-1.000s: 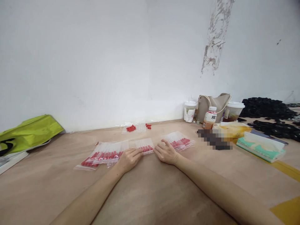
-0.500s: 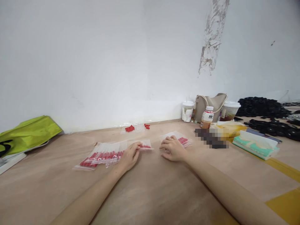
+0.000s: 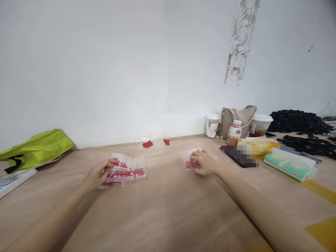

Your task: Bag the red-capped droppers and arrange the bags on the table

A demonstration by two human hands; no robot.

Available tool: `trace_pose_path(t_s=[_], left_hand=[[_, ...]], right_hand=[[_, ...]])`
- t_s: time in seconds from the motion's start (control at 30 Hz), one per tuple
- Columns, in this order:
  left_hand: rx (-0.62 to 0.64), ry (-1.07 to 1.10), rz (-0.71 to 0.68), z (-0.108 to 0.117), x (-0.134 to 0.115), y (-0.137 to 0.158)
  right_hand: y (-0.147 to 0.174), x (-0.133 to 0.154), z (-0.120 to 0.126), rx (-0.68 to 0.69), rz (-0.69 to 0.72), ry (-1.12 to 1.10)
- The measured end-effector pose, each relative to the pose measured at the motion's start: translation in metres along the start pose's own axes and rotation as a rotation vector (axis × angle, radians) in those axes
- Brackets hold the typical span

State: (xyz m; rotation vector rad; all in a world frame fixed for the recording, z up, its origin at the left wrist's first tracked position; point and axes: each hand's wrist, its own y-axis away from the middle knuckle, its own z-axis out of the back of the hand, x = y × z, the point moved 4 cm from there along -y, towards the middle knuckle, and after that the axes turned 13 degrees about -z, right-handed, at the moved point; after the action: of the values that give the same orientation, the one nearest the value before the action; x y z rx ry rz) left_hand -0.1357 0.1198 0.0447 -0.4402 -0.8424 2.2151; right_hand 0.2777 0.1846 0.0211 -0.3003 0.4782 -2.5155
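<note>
On the left of the table, my left hand [image 3: 96, 175] pinches a clear zip bag [image 3: 118, 174] with red pieces in it. It lies over other zip bags [image 3: 137, 172] of similar red pieces, fanned and overlapping. My right hand [image 3: 206, 163] rests with curled fingers on a clear zip bag [image 3: 186, 157] farther right; red pieces show under and beside the fingertips. Whether more bags lie beneath that hand I cannot tell. Loose-looking red pieces [image 3: 147, 144] sit on clear plastic near the wall, beside a smaller red cluster [image 3: 166, 141].
A yellow-green bag [image 3: 39, 148] lies at far left. Along the right stand a lidded cup [image 3: 212, 126], a bottle [image 3: 234, 133], a beige handbag [image 3: 243, 119] and another cup [image 3: 260, 125]. A dark phone-like slab [image 3: 237, 155], a tissue pack [image 3: 290, 164] and black parts [image 3: 296, 120] lie nearby.
My left hand has moved left, from the small bag in the middle to the left pile, where a bag now lies on top. The right hand has stayed on its bag, fingers shifted slightly.
</note>
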Motion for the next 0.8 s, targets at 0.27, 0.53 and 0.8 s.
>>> trace_pose_path(t_s=[0.27,0.53,0.8], left_hand=[[0.190,-0.053,0.022,0.017,-0.005,0.030],[0.233,-0.168,-0.278,-0.032,-0.088,-0.034],[0.233,-0.133,-0.419,-0.113,-0.113,-0.065]], right_hand=[[-0.002,0.018,-0.023,-0.115,-0.028,-0.253],[-0.025,0.090,-0.045,-0.146,0.158,-0.324],[-0.016,0.072,-0.031,-0.149,0.192,-0.190]])
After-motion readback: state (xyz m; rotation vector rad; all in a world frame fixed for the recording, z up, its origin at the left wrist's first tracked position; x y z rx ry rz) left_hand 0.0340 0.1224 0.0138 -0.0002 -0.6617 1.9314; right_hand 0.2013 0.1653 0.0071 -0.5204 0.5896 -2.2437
